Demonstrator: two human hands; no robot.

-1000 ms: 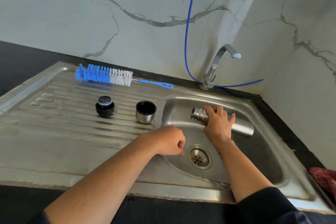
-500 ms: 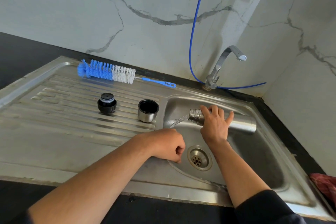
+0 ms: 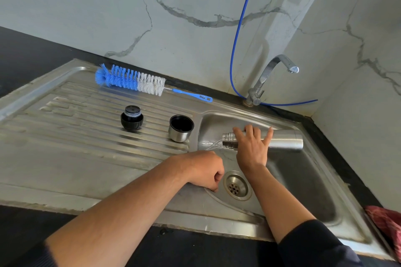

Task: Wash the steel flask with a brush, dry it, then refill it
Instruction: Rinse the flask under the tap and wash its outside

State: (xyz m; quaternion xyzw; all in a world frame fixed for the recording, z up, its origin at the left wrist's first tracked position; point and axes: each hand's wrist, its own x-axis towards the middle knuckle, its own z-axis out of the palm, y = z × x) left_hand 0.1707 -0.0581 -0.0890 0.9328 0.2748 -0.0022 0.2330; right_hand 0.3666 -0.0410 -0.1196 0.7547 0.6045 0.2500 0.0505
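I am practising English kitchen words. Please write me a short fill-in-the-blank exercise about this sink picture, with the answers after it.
1. The right hand holds the steel flask on its ____ over the sink basin.
2. ____ pours from the flask's mouth.
3. The bottle brush has blue and ____ bristles.
4. The steel cup stands beside the black ____ on the drainboard.

Answers: side; water; white; stopper

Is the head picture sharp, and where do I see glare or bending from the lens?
Head view: mostly sharp; the water leaving the flask is faint and hard to see. Soft glare lies on the sink rim and the ribbed draining board. The wide lens bends the counter edge and tilts the wall. The tap throws a soft shadow on the wall.
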